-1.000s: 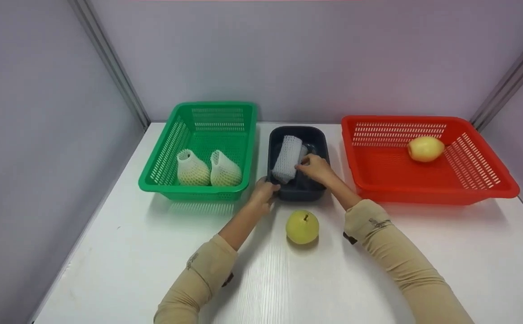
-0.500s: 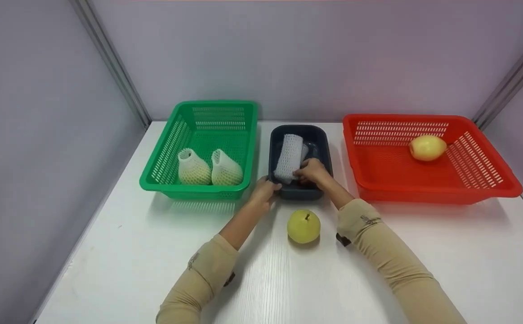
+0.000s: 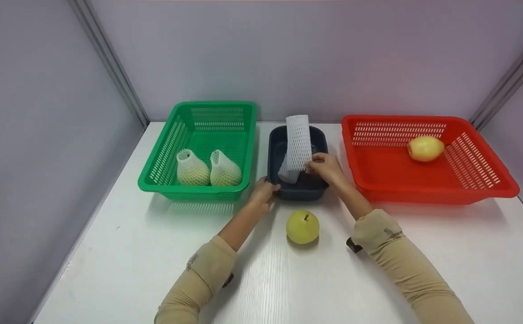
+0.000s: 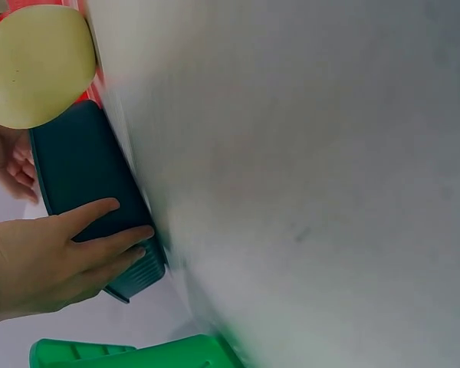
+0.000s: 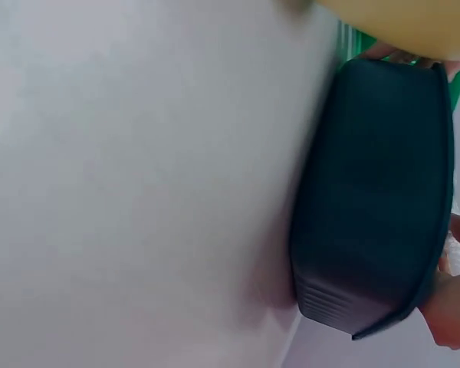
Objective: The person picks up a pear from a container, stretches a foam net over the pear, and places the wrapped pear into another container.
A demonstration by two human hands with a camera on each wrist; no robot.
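Note:
A white foam fruit net point(image 3: 299, 143) stands lifted over a dark blue box point(image 3: 304, 194). My right hand point(image 3: 326, 168) pinches its lower right edge between thumb and fingers. Another foam net point(image 3: 289, 174) lies in the box, partly behind the lifted one. My left hand point(image 3: 263, 191) rests at the box's front left corner. Seen from the left wrist, its fingers point(image 4: 107, 249) lie fairly straight along the outside of the box point(image 4: 84, 161). A yellow-green pear point(image 3: 302, 227) sits in front of the box, stem up.
To the left stands a green basket point(image 3: 194, 189) with two pears in foam nets point(image 3: 193, 170). A red basket point(image 3: 423, 191) on the right holds a bare pear point(image 3: 426, 149). All rest on a white table point(image 3: 270, 283) against a pale back wall.
My right hand has taken hold of the upper foam net and raised it, uncovering more of the net beneath. The left hand has stayed at the box corner.

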